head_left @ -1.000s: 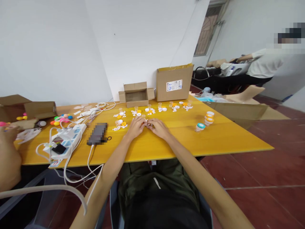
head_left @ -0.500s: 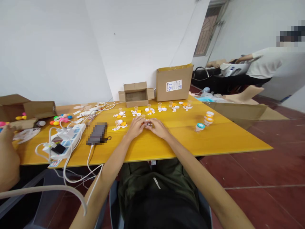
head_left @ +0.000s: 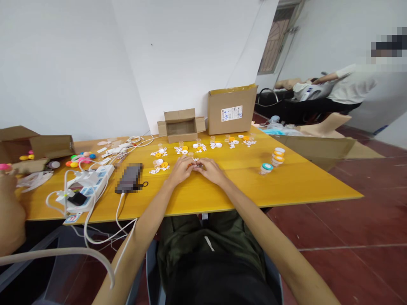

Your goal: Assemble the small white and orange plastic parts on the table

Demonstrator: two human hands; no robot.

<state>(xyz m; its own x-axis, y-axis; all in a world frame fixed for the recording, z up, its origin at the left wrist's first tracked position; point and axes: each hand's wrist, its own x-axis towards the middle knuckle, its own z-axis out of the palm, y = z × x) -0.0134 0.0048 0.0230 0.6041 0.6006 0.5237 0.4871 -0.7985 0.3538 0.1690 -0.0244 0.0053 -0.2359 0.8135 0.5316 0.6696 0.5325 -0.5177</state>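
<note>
Above the front middle of the yellow table [head_left: 241, 186], my left hand [head_left: 182, 170] and my right hand [head_left: 211, 171] meet at the fingertips. Both have curled, closed fingers that pinch something small, mostly hidden and too small to name. Just beyond the fingertips lies a small white piece with dark spots [head_left: 196, 159]. To the left of my left hand are a white cap [head_left: 160, 162], an orange ring-like part [head_left: 164, 164] and white spotted pieces [head_left: 154, 171]. Similar groups with small clear cups [head_left: 181, 144] form a row behind my hands.
Teal-topped [head_left: 267, 167] and orange-and-white [head_left: 279, 156] small containers stand at right. A phone-like device [head_left: 129, 178], power strip [head_left: 92, 186] and cables lie left. Cardboard boxes [head_left: 182, 137] [head_left: 232, 111] stand behind. Another person's hand [head_left: 8, 184] is at far left; a person [head_left: 352, 87] sits far right.
My hands stay in nearly the same place, with small finger movements; less of the small pieces between them shows. The other person's hand at far left has shifted slightly.
</note>
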